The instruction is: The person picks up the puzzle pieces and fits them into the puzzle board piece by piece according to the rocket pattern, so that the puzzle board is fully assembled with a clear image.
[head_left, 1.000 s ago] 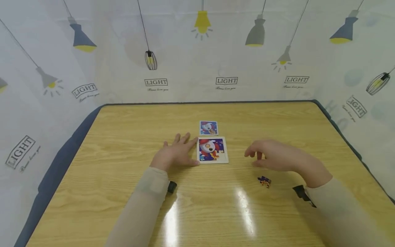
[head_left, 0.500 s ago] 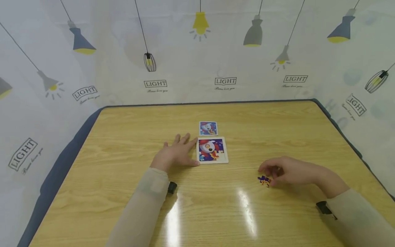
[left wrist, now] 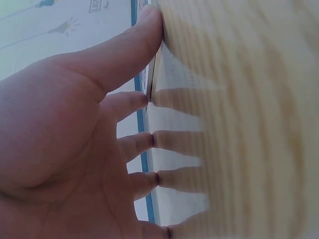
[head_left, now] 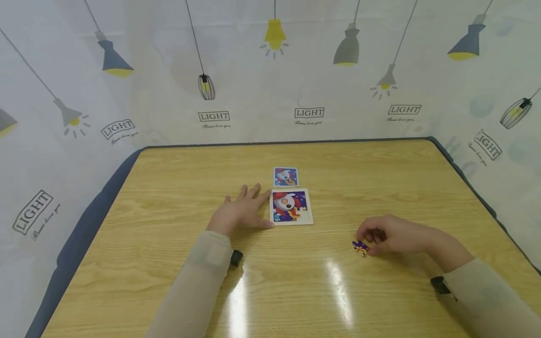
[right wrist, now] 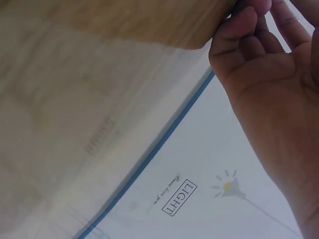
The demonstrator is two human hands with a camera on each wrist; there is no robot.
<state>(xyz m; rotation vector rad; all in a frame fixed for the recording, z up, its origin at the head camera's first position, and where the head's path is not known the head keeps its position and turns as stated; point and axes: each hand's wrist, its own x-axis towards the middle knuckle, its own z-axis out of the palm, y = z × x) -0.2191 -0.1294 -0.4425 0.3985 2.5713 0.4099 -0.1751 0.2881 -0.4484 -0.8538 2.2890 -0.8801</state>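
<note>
A square jigsaw puzzle in a white-bordered tray lies mid-table, with an unfilled pale patch at its lower right. Spread flat at the tray's left side is my left hand, thumb and index fingertip at its edge. In the left wrist view the fingertips of the left hand meet the tabletop. To the right, my right hand pinches a purple and orange puzzle piece close over the table. The right wrist view shows the right hand with curled fingers; the piece is hidden there.
A small picture card with the same rocket-like design lies just behind the tray. The wooden table ends at a dark blue edge, and a lamp-patterned curtain stands around it.
My right hand has come down and to the right onto the loose puzzle piece, which has turned slightly between its fingers. The left hand has stayed at the tray.
</note>
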